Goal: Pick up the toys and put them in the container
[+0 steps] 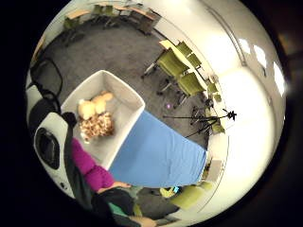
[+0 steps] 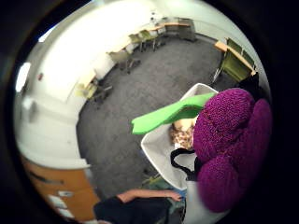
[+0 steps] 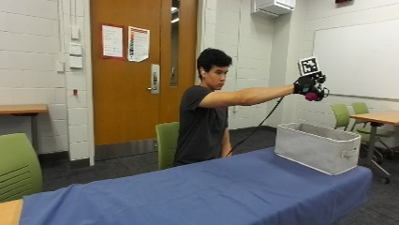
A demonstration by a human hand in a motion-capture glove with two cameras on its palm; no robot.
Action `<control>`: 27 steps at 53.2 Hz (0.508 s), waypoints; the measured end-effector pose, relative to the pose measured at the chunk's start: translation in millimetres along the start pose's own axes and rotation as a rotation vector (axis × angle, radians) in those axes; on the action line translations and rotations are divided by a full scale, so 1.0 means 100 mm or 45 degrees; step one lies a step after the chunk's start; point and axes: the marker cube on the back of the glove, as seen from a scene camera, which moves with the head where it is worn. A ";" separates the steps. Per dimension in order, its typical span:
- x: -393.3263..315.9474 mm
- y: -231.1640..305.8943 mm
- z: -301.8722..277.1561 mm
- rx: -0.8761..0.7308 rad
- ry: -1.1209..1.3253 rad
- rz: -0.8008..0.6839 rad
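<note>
In the outside view my gloved right hand (image 3: pixel 307 86) is raised high at arm's length, above the grey fabric container (image 3: pixel 318 147) that stands on the blue-covered table (image 3: pixel 187 192). It grips a purple knitted toy (image 3: pixel 311 96) (image 2: pixel 229 140) that has a green leaf (image 2: pixel 170 114). The palm views look down into the container (image 1: pixel 130 94) (image 2: pixel 156 147). A spotted plush toy (image 1: pixel 97 126) (image 2: pixel 181 136) and a tan plush toy (image 1: pixel 94 105) lie inside it. The purple toy (image 1: pixel 87 163) shows beside the palm.
The container sits near the table's end. Green chairs (image 3: pixel 165 140) and a wooden desk (image 3: pixel 380 117) stand around the table. A black tripod (image 1: pixel 213 120) stands on the carpet beyond the table's edge. The person's bare arm (image 2: pixel 145 193) hangs low by the table.
</note>
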 end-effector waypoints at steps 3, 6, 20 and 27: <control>-0.10 -0.02 0.15 -0.039 0.022 -0.129; -0.13 0.00 0.27 -0.121 0.031 -0.171; 0.29 0.06 0.56 -0.359 0.356 0.254; 0.52 0.30 0.43 -0.342 0.340 0.343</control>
